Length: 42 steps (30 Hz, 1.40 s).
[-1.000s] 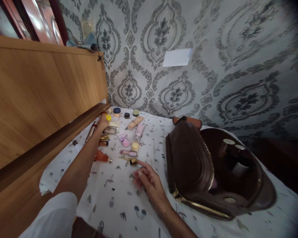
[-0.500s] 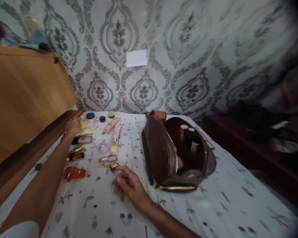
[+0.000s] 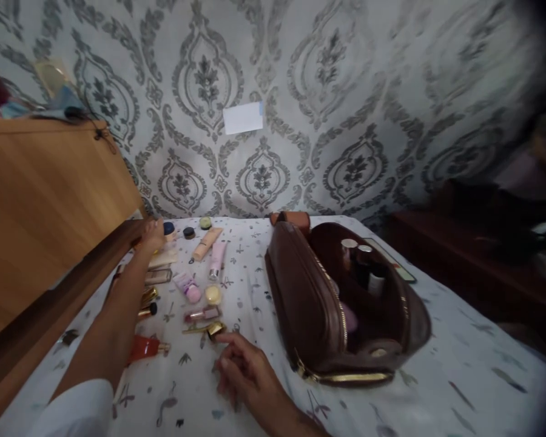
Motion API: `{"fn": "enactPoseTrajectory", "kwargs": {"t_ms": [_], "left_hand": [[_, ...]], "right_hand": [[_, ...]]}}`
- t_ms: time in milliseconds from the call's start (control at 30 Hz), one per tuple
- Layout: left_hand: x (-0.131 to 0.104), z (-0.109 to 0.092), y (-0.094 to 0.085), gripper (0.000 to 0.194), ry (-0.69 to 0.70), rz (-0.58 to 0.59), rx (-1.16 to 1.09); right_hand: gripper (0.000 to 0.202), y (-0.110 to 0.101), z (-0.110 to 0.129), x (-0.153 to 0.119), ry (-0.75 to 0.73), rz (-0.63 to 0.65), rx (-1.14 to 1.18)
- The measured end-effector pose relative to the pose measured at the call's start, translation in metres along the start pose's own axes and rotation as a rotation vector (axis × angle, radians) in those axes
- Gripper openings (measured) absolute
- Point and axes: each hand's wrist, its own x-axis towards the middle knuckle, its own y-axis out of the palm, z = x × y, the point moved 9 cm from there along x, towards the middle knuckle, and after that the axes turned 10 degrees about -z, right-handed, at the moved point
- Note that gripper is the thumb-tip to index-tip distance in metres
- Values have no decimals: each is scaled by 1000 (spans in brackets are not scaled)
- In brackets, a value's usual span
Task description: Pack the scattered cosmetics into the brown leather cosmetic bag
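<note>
At the far left, my left hand (image 3: 153,233) reaches to the back of the row, beside a jar with a navy lid (image 3: 168,229). Its fingertips are hidden, so whether it holds anything does not show. My right hand (image 3: 252,379) is low in the middle, index finger stretched to a gold cap (image 3: 216,329) with a thin gold wand, the other fingers loosely curled around nothing. Behind that cap are a pink lip gloss tube (image 3: 202,314) and a pale yellow round pot (image 3: 213,295). My left forearm partly covers a red-orange bottle (image 3: 145,349).
A brown cosmetic bag (image 3: 307,303) stands unzipped at right, several bottles inside. Tubes, such as a peach one (image 3: 207,244) and a pink one (image 3: 217,261), lie on the patterned white cloth (image 3: 250,273). A wooden panel (image 3: 50,188) borders the left; a patterned wall is behind.
My left hand has moved right and slightly away from me, toward the navy-lidded jar. My right hand stays by the gold cap. The view has shifted a little.
</note>
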Motion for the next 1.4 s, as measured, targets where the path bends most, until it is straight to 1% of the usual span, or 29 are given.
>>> {"fn": "enactPoseTrajectory", "kwargs": {"t_ms": [100,200,367,500,667,800,933,1100,1233,1333,1400], "left_hand": [[7,3,16,80,-5,45,1],[10,-2,26,75,21,72,-23],[12,-6,29,70,-2,76,-18],[6,-6,26,62,-8,104,-9],[-7,-6,15,59,-3,121,-26],[-18,-10,3,60,-32,82,-53],[-27,-13,-9,58,-47,36,-134],[-39,-22,-25,50,20,-18,-327],[-53,-34,-37,54,86,-43,-514],[-70,-46,-45,56,121,-47,-656],[-86,-55,-53,56,144,-42,-736]], "right_hand": [[53,1,-5,2,-10,22,-8],[53,3,-10,2,-7,58,7],[47,1,-12,1,1,56,-14],[48,1,-10,0,7,46,-17],[51,3,-5,1,24,52,-39],[55,5,-3,2,42,60,-70],[57,6,-3,1,36,50,-79],[57,6,-2,1,47,38,-33],[59,6,0,1,62,26,4],[58,5,2,3,63,13,52],[58,5,5,4,57,10,82]]}}
